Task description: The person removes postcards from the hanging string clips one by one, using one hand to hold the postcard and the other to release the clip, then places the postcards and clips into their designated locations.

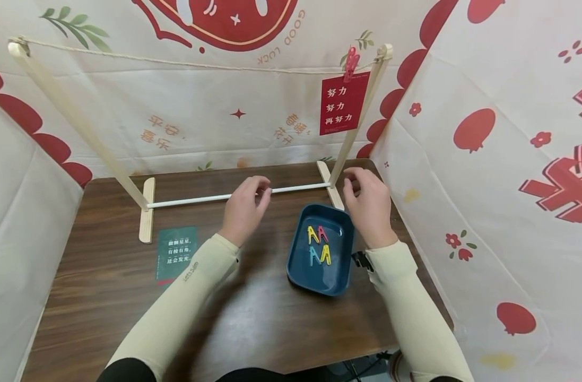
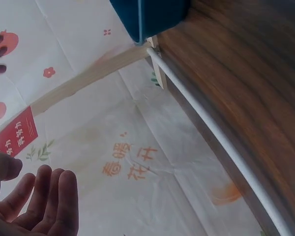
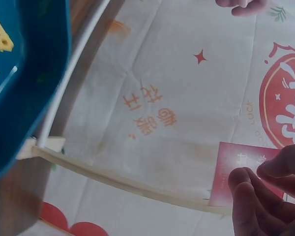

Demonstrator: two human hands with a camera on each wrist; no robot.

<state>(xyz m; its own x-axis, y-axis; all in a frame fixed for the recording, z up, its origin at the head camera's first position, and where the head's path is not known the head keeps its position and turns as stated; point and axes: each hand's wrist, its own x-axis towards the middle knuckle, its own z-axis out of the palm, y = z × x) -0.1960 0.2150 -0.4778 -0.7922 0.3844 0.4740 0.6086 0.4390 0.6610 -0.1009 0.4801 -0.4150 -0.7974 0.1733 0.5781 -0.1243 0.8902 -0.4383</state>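
Note:
A red card (image 1: 344, 104) with white writing hangs from the cord (image 1: 185, 63) under a pink clothespin (image 1: 351, 62), near the right post. My right hand (image 1: 368, 204) hovers beside the foot of that post with loosely bent fingers and nothing held; in the right wrist view its fingers (image 3: 246, 196) overlap the card. Over the white rod (image 1: 190, 201) my left hand (image 1: 245, 207) is held up, likewise with loosely bent fingers and nothing in them. Between the forearms a blue tray (image 1: 314, 284) contains several yellow, pink and blue clothespins (image 1: 325, 254).
On the left of the brown table (image 1: 262, 318) lies a green card (image 1: 176, 249), partly covered by the left sleeve. Wooden posts (image 1: 80, 127) on flat feet carry the cord. Printed white cloth (image 1: 200, 116) encloses the table at the back and sides.

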